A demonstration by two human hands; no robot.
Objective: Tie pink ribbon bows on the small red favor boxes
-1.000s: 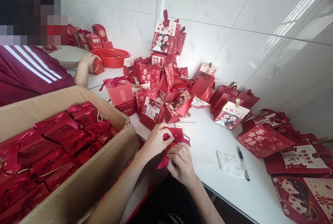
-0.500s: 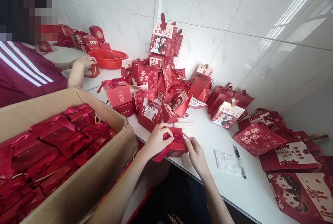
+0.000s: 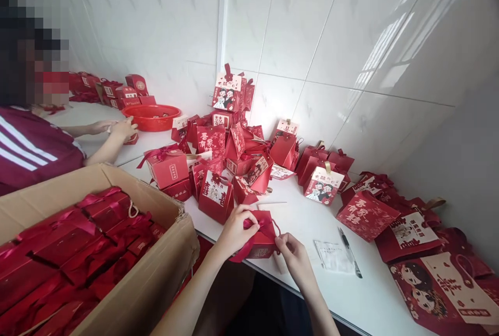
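A small red gift box (image 3: 262, 250) sits at the table's front edge between my two hands. Around its top runs a dark pink ribbon (image 3: 266, 225), gathered in a bow or loop. My left hand (image 3: 234, 232) pinches the ribbon between thumb and fingertips, and a loose tail hangs down the box's left side. On the box's right side my right hand (image 3: 293, 257) is closed, thumb against forefinger, apparently on a thin end of the ribbon; the fingertips partly hide it. A thin twisted cord shows above that hand.
A cardboard carton (image 3: 156, 260) full of ribboned red boxes stands at the left. Red gift boxes (image 3: 212, 141) pile up behind my hands, and more (image 3: 368, 216) lie right. A pen (image 3: 350, 253) and a clear packet (image 3: 334, 256) rest nearby. A co-worker's hands (image 3: 122, 130) work beside a red basket (image 3: 152, 120).
The view has tilted upward, so everything sits lower in it. Both my hands stay at the ribboned box with much the same grip. The co-worker's hands have come closer together.
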